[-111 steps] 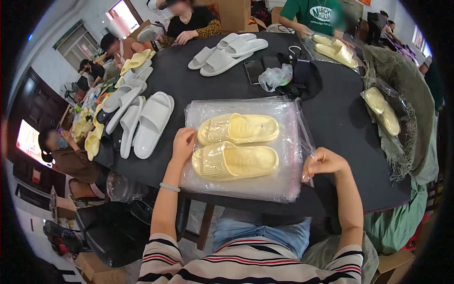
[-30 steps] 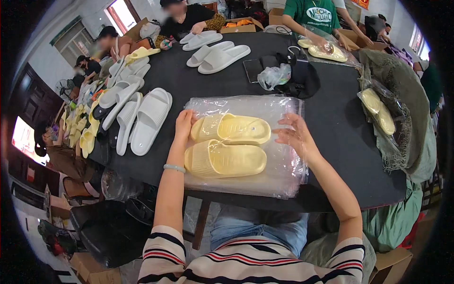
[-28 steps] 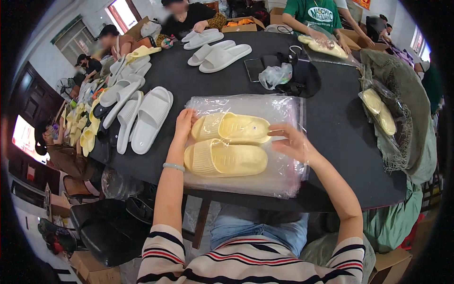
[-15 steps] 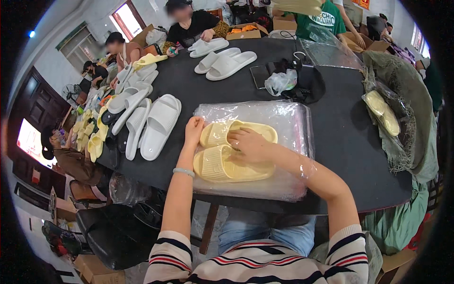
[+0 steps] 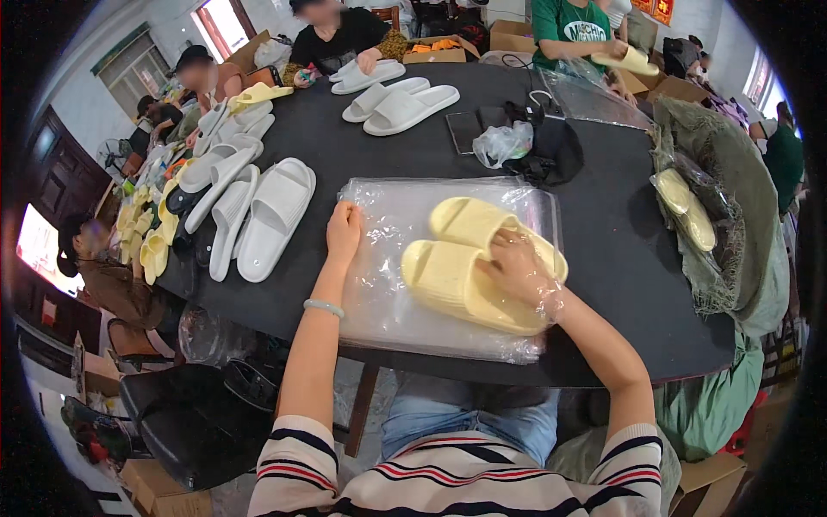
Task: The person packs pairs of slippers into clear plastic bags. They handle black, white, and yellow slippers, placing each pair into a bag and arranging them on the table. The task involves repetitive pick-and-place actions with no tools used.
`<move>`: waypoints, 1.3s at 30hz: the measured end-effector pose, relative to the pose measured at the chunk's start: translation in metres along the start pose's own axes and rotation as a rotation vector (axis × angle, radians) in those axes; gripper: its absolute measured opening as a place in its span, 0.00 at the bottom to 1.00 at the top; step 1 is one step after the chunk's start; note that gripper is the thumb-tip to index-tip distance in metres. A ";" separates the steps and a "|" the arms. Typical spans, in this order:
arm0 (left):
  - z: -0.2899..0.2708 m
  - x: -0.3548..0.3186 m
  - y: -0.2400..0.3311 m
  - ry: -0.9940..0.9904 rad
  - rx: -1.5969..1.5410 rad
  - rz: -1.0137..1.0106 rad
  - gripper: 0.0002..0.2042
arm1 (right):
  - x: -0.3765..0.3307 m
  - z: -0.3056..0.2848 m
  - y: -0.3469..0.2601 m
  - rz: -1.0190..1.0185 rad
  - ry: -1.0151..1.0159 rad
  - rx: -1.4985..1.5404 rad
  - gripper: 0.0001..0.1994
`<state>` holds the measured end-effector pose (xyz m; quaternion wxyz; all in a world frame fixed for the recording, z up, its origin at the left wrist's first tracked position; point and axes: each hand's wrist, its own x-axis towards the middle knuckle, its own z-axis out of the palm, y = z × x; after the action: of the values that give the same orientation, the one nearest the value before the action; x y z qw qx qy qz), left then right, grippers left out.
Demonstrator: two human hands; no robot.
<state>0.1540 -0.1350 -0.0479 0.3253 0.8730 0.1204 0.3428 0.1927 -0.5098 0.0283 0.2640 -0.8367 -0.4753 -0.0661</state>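
Note:
A pair of pale yellow slide slippers lies side by side over a stack of clear plastic bags, toes to the left. My right hand grips the pair near the straps, its fingertips partly hidden inside the foot openings. Shiny plastic shows around that wrist and over the slippers' heel ends. My left hand has its fingers closed on the left edge of the top bag, apart from the slippers.
White slippers line the left of the black table, with more at the back. A phone and a black bag lie beyond the stack. A bagged yellow pair rests on grey cloth at right. Several co-workers sit around.
My right hand has drawn the yellow slippers rightward across the stack, and they now sit at a slant. My left hand stays at the bag's left edge. A co-worker at back right now holds a yellow slipper.

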 end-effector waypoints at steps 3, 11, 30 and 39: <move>0.004 0.002 0.007 -0.016 0.007 0.006 0.08 | -0.048 -0.012 0.042 0.166 0.054 -0.124 0.16; 0.002 0.001 0.003 -0.012 -0.047 -0.049 0.08 | -0.124 -0.098 0.079 0.581 0.227 0.025 0.12; -0.017 0.004 0.009 -0.110 -0.652 -0.420 0.13 | 0.029 -0.055 -0.040 0.210 0.172 0.314 0.16; -0.015 0.004 0.014 -0.104 -0.572 -0.354 0.14 | 0.017 0.005 -0.024 -0.017 0.205 0.108 0.09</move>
<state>0.1470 -0.1367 -0.0285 0.6172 0.7282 0.1525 0.2560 0.1813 -0.4849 0.0397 0.3555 -0.8059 -0.4558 -0.1279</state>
